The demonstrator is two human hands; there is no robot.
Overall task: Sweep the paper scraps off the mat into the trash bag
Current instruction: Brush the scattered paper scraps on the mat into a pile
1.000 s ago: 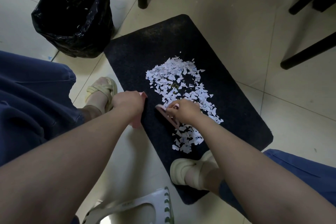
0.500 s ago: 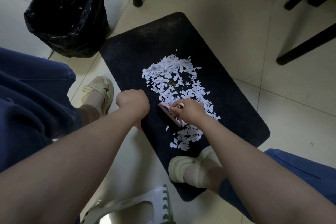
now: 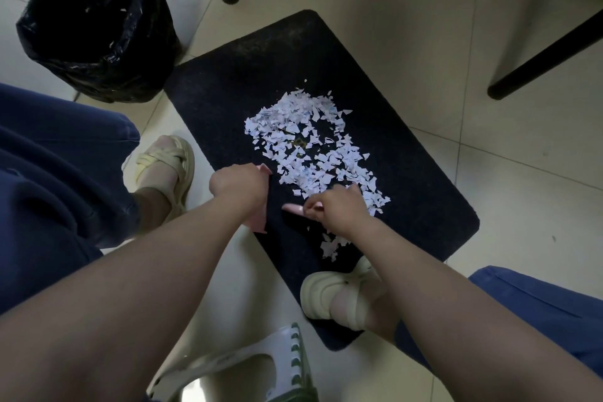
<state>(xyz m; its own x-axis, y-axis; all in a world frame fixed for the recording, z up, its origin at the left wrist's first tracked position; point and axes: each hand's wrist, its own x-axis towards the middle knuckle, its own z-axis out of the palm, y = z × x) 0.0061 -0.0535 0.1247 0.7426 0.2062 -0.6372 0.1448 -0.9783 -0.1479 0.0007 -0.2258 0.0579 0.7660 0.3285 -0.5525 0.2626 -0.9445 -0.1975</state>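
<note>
Tiled floor w/ a dark mat (image 3: pixel 424 206) laid on it. The left hand (image 3: pixel 238 188) is curled round a pink dustpan (image 3: pixel 258 226) held at the mat's left edge; a small pink brush (image 3: pixel 294 208) is gripped by the right hand (image 3: pixel 337 209). Vs 1 s ago the brush has been drawn slightly nearer the dustpan, but hardly any paper scraps (image 3: pixel 306 147) were carried: most lie just beyond the hands, a few by the right wrist. The trash bag (image 3: pixel 94 26) is seen open beside the mat's far-left corner; sweeping is judged barely begun

- Left hand (image 3: pixel 238 186) reaches down, arm extended, fist closed round a pink dustpan (image 3: pixel 257 227).
- Right hand (image 3: pixel 337 209), just right of it, grips a pink brush (image 3: pixel 293 208).
</note>
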